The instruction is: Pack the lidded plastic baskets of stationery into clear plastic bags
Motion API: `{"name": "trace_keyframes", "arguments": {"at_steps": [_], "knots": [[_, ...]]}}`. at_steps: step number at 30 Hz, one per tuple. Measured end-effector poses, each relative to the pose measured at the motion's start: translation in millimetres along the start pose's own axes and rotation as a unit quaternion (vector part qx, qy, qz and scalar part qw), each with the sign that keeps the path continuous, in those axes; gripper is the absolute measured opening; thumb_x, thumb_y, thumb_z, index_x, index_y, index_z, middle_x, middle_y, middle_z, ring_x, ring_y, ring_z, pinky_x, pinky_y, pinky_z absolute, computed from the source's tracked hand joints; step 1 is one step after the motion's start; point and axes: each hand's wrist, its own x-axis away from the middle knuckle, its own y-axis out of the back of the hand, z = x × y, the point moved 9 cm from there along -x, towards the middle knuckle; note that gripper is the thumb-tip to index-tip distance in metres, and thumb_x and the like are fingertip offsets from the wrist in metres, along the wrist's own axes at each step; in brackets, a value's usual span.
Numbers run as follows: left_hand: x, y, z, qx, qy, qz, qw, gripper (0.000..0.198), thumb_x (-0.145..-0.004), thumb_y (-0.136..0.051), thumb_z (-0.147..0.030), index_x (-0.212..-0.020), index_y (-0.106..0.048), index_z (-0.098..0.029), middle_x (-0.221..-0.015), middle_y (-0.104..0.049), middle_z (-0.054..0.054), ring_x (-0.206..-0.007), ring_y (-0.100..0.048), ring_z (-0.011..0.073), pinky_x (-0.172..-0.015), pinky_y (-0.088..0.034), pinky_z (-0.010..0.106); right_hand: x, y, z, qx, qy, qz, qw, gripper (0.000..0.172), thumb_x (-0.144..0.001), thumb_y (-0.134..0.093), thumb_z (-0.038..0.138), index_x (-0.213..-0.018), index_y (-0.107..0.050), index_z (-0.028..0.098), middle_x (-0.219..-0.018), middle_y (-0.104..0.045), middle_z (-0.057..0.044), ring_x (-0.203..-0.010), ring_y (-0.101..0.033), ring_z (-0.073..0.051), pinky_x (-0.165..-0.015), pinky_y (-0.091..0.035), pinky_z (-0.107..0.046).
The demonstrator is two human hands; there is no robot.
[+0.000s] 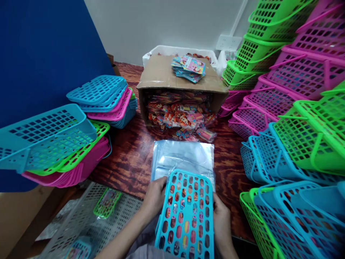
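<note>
A blue plastic basket (211, 230) with a slotted lid is tilted up in front of me, close to my body. Through the slots show small colourful items that I cannot make out singly. My left hand (155, 198) grips its left edge and my right hand (222, 219) its right edge; the fingertips are partly hidden behind it. Just beyond lies a stack of clear, silvery plastic bags (172, 151) on the dark wood-grain table (126, 144). Behind the bags, a cardboard box (159, 73) on its side spills small printed packets (183, 118).
Printed cards (192, 66) are piled on the box. Blue lids (97, 90) and stacked baskets (64, 154) stand left; tall stacks of filled green, pink and blue baskets (291, 129) crowd the right. Below left, a grey crate (126, 201) holds a wrapped green basket (107, 203).
</note>
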Motion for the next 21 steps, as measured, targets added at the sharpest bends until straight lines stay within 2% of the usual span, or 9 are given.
{"name": "trace_keyframes", "arguments": {"at_steps": [4,9,13,17,21], "knots": [[5,0.7,-4,0.062,0.003,-0.032,0.998,0.008,-0.075,-0.055,-0.019,-0.077,-0.062,-0.018,-0.078,-0.064,0.000,-0.076,-0.056,0.0187,-0.067,-0.041,0.024,6,1,15,-0.008,0.038,-0.021,0.999,0.011,-0.068,-0.056,0.026,-0.077,-0.061,0.021,-0.077,-0.067,-0.003,-0.069,-0.059,-0.020,-0.063,-0.047,-0.027],[8,-2.9,0,0.217,0.059,-0.056,0.973,0.017,-0.071,-0.058,-0.024,-0.087,-0.060,-0.018,-0.078,-0.061,-0.002,-0.072,-0.054,0.0157,-0.066,-0.043,0.024,15,5,18,-0.097,-0.018,-0.056,0.993,0.028,-0.071,-0.057,0.033,-0.096,-0.063,0.021,-0.071,-0.065,0.000,-0.066,-0.059,-0.020,-0.062,-0.050,-0.028],[10,-6.2,4,0.312,0.085,-0.056,0.944,0.018,-0.069,-0.063,-0.029,-0.082,-0.057,-0.018,-0.073,-0.058,-0.003,-0.065,-0.052,0.0131,-0.062,-0.043,0.023,19,7,26,-0.172,-0.026,-0.054,0.983,0.026,-0.070,-0.059,0.032,-0.094,-0.062,0.022,-0.075,-0.066,0.000,-0.065,-0.060,-0.019,-0.061,-0.052,-0.028],[18,-5.5,15,0.314,0.111,-0.049,0.942,0.020,-0.069,-0.065,-0.033,-0.070,-0.050,-0.018,-0.065,-0.053,-0.004,-0.061,-0.049,0.0116,-0.057,-0.042,0.021,26,10,24,-0.190,-0.038,-0.046,0.980,0.024,-0.066,-0.063,0.029,-0.089,-0.064,0.021,-0.071,-0.067,0.001,-0.061,-0.060,-0.017,-0.056,-0.050,-0.026],[26,-2.8,19,0.277,0.114,-0.015,0.954,0.026,-0.070,-0.068,-0.038,-0.070,-0.053,-0.018,-0.064,-0.054,-0.003,-0.063,-0.053,0.0135,-0.057,-0.043,0.022,36,3,12,-0.169,-0.042,-0.004,0.985,0.033,-0.068,-0.063,0.030,-0.100,-0.066,0.021,-0.088,-0.072,-0.003,-0.077,-0.066,-0.022,-0.068,-0.054,-0.030]]}}
